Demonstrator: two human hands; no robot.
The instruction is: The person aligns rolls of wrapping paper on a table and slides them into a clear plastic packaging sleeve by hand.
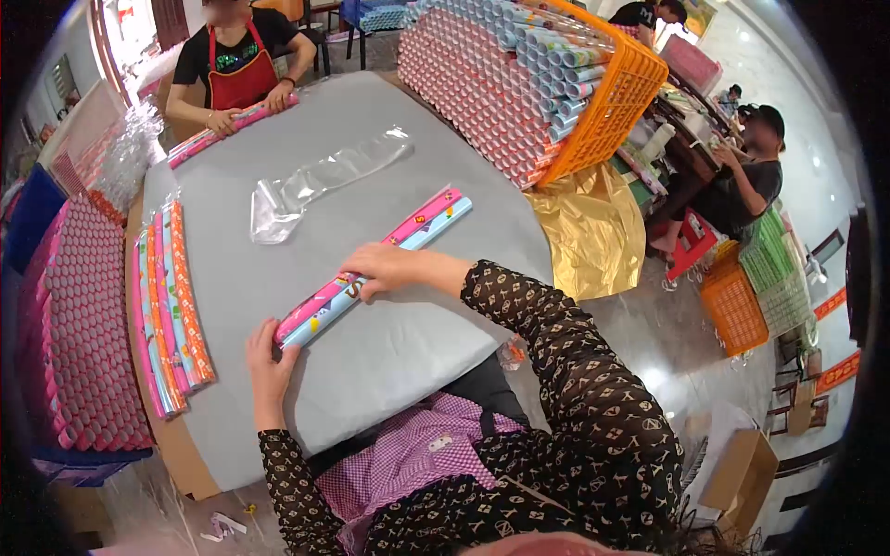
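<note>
Two printed wrapping-paper rolls lie side by side, slanting across the grey table: a pink roll (422,215) and a light blue roll (447,223). My left hand (269,363) grips their near ends, its thumb and fingers on either side. Over the middle of the pair, my right hand (385,267) is closed with its fingers around the rolls. A clear plastic sleeve (338,176) lies crumpled beyond my hands. Left of my left hand is a group of several rolls in orange, pink and blue (167,306).
Across the grey-covered table (399,347) a person in a red apron (232,79) handles pink rolls. An orange crate (612,102) packed with rolls stands at the back right, gold sheet (589,232) below. More stacked rolls (88,324) stand left. Other people work at right.
</note>
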